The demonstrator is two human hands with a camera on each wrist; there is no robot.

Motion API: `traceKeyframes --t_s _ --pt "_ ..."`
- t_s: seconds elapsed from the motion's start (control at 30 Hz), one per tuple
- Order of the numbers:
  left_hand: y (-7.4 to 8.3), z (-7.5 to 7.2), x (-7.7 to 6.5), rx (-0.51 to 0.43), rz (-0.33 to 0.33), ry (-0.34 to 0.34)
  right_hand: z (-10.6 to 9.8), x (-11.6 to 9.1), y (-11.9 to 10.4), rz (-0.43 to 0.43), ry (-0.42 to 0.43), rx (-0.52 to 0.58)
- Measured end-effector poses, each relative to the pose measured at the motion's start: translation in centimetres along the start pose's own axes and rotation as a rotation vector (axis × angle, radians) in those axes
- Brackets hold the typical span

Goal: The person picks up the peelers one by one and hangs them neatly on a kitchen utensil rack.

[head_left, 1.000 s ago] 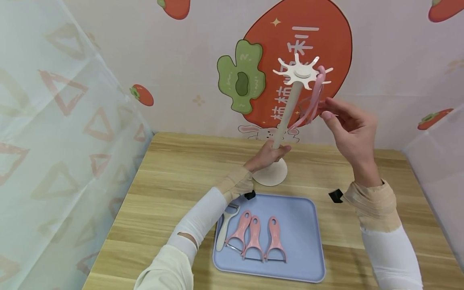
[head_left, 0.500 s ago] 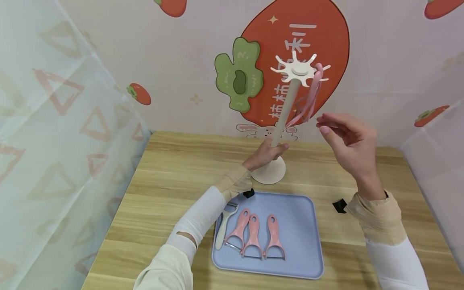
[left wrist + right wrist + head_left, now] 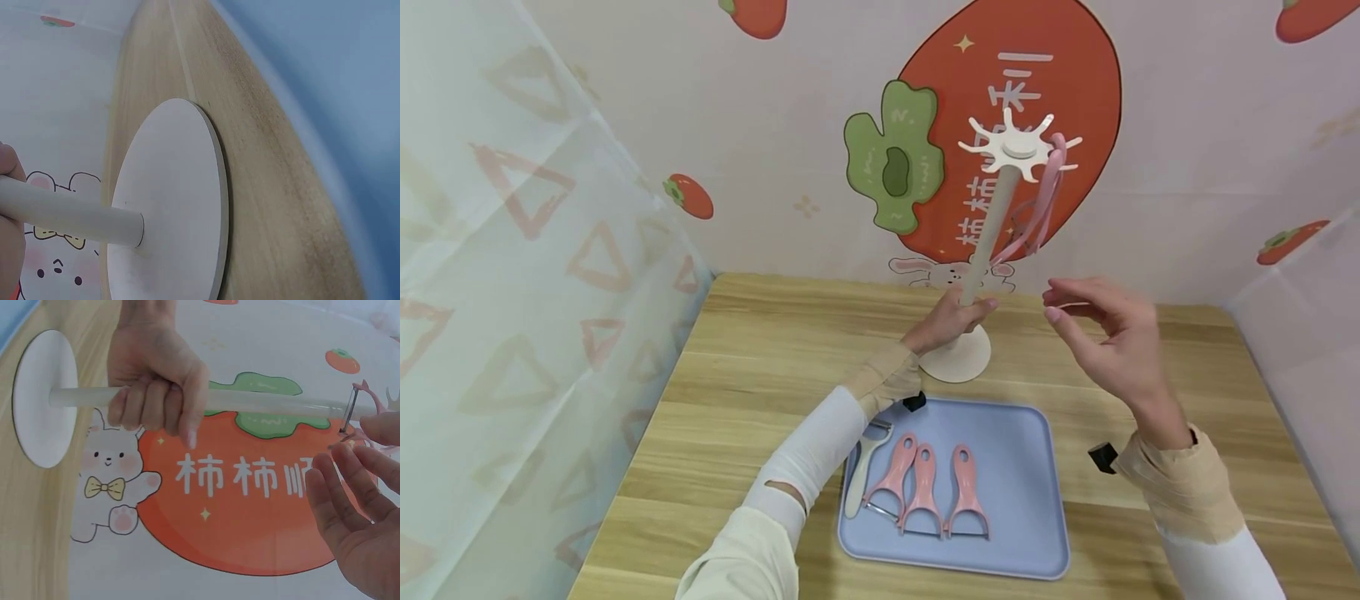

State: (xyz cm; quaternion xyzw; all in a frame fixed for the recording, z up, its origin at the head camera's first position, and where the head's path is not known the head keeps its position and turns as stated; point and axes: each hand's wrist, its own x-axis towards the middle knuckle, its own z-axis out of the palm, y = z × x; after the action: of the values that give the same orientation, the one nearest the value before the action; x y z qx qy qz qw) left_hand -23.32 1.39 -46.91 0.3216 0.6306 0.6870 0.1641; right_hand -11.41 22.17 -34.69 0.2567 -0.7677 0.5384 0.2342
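Observation:
My left hand (image 3: 947,323) grips the pole (image 3: 992,225) of a white rack low down, fingers wrapped round it as the right wrist view shows. The rack's round base (image 3: 172,206) stands on the table. On a right-hand hook of its many-armed top (image 3: 1017,150) hangs a pink peeler (image 3: 1045,200), blade end down. My right hand (image 3: 1108,346) is in the air to the right of the pole, below the peeler. Its fingers are loosely bent, thumb apart from them, with nothing between. In the right wrist view this hand (image 3: 362,519) overlaps part of the hanging peeler.
In front of the rack lies a blue tray (image 3: 1022,475). It holds three pink peelers (image 3: 925,483) and a white peeler (image 3: 867,471) at its left side. The wooden table (image 3: 760,358) ends at a printed backdrop (image 3: 805,167), with cloth walls on both sides.
My right hand has drawn away from the hanging pink peeler and dropped lower. The left hand keeps its hold on the pole, and the peeler stays on its hook.

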Motion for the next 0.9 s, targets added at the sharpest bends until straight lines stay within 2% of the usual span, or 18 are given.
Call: traceKeyframes --t_s 0.23,0.47,0.9 --pt "0.1 0.1 0.0 -0.021 0.005 -0.001 0.4 -1.6 0.4 0.013 -0.034 -0.001" --pt "-0.1 0.0 0.0 -0.016 -0.036 0.001 0.8 -3.2 0.4 0.067 -0.094 -0.050" --pt "0.2 0.0 0.0 0.012 -0.022 -0.002 1.8 -6.6 0.6 0.155 -0.172 -0.111"
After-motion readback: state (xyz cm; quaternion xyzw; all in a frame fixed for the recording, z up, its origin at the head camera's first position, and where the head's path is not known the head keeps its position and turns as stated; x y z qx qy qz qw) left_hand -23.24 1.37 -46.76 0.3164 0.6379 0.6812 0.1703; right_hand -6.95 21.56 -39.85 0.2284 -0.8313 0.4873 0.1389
